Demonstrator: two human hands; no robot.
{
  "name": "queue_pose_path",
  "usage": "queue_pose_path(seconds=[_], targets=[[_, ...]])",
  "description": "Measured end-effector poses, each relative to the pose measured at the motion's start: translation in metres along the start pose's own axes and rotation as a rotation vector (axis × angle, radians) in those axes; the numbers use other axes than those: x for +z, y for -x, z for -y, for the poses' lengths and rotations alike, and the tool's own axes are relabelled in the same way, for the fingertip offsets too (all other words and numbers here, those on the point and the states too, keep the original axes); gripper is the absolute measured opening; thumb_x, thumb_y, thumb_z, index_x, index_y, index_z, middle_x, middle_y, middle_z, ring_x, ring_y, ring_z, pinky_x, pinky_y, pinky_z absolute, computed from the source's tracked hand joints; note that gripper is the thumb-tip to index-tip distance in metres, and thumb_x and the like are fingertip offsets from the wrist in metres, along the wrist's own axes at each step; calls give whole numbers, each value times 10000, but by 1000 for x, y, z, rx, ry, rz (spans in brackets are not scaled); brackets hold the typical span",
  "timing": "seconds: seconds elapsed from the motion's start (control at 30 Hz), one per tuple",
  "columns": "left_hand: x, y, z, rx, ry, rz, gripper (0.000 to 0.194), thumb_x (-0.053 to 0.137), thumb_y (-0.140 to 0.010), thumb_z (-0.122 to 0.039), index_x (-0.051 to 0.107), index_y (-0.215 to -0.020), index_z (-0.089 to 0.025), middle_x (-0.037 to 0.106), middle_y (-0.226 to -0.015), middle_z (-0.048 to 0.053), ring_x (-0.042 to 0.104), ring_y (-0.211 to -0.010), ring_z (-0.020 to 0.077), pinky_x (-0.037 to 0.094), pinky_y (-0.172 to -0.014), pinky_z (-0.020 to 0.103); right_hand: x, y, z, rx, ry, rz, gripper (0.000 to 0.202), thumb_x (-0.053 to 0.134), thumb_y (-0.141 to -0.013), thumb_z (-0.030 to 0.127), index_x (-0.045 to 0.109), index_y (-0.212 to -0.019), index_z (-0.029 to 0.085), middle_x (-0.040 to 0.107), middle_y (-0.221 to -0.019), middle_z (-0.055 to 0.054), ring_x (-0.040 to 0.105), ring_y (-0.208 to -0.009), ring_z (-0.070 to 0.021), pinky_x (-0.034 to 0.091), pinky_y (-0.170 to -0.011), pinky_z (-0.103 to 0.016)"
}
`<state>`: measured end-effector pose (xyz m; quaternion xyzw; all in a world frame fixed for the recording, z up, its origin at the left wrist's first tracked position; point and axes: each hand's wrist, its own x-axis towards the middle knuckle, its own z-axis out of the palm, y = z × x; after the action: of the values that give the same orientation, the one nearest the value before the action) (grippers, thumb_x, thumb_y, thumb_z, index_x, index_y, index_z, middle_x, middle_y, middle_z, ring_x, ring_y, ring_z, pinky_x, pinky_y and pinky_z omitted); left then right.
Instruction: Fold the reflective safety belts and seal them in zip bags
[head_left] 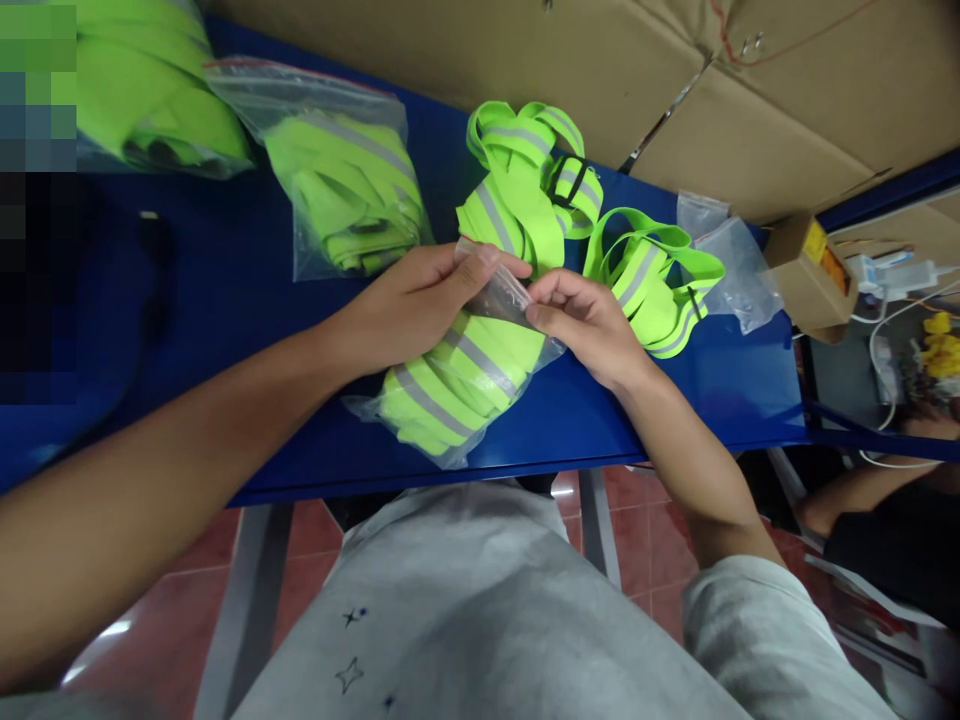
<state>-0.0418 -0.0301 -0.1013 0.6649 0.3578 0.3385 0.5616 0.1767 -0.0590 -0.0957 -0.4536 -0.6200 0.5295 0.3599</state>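
**Both hands pinch the mouth of a filled clear bag**

Left hand [409, 305] and right hand [589, 320] meet over the clear plastic bag [457, 385], which lies near the front edge of the blue tabletop [247, 290], roughly at its middle. Each hand is closed in a pinch: the left thumb and fingers hold the bag's upper lip, and the right fingertips grip the same lip just beside them. Inside the bag sits a folded neon-yellow reflective strap [450, 375] with grey bands.

Judging from the grip, the mouth is being pressed shut. To do it well, the two lip layers should lie flat and matched, with no strap caught between them, and the pinch should travel evenly from one end to the other while the other hand keeps the lip taut.

Toward the back edge lie loose reflective straps [525, 180], and a second bundle [652, 275] sits toward the right edge beside empty bags [731, 265]. Packed bags [349, 190] rest toward the left back corner.
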Motion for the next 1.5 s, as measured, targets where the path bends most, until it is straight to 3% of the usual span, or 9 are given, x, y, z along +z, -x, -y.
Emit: queue_pose_path(seconds=[0.2, 0.33, 0.4, 0.8, 1.0, 1.13, 1.37, 1.5], targets=[[3, 0, 1, 9, -30, -41, 395, 546, -1021, -560, 722, -987, -208, 745, -1009, 38, 692, -997, 207, 535, -881, 298, 0, 1, 4, 48, -22, -1, 164, 754, -826, 309, 636, -806, 197, 564, -713, 38, 449, -649, -98, 363, -603, -241], [4, 1, -1, -39, -97, -170, 284, 651, -941, -470, 666, -865, -197, 668, -820, 3, 577, -758, 147, 454, -664, 280, -3, 1, 3, 34, -20, 15, 164, 764, -839, 314, 660, -840, 187, 594, -740, 29, 488, -668, -99, 389, -609, -238], [3, 3, -2, -22, -116, -201, 251, 661, -924, -433, 665, -829, -201, 647, -770, 1, 551, -720, 148, 428, -630, 291, -5, 1, 1, 15, -16, 24, 164, 762, -849, 319, 667, -854, 185, 600, -745, 27, 509, -680, -101, 406, -621, -236], [6, 5, -5, 94, -98, -137, 209, 668, -937, -407, 703, -878, -210, 671, -778, -2, 549, -686, 149, 409, -610, 313, 2, 0, -1, 19, -45, -14, 229, 776, -832, 369, 632, -827, 192, 584, -736, 32, 510, -679, -99, 445, -648, -234], [7, 6, -3, 95, -175, -208, 264, 598, -982, -409, 681, -853, -194, 625, -742, -6, 516, -668, 137, 370, -608, 314, 2, 0, 0, 49, -34, -20, 227, 767, -831, 376, 634, -834, 193, 584, -738, 32, 506, -682, -99, 427, -635, -232], [7, 8, -4, 100, -187, -191, 295, 550, -1015, -397, 647, -817, -200, 648, -767, 9, 562, -711, 155, 403, -666, 332, 4, 0, 4, 42, -37, -3, 212, 739, -870, 383, 671, -890, 183, 608, -778, 24, 525, -711, -101, 441, -664, -238], [8, 10, -2, 98, -227, -150, 321, 504, -1031, -434, 646, -830, -229, 640, -758, 7, 562, -696, 172, 401, -656, 348, 7, 1, 4, 24, -8, -27, 389, 801, -835, 554, 650, -867, 197, 583, -722, 32, 503, -665, -100, 415, -609, -240], [9, 11, -2, 97, -269, -158, 301, 504, -1026, -408, 661, -834, -239, 657, -748, 8, 556, -672, 174, 394, -634, 354, 7, 2, 4, 22, 8, -39, 413, 807, -823, 564, 611, -811, 201, 567, -693, 34, 471, -626, -94, 383, -576, -240]])
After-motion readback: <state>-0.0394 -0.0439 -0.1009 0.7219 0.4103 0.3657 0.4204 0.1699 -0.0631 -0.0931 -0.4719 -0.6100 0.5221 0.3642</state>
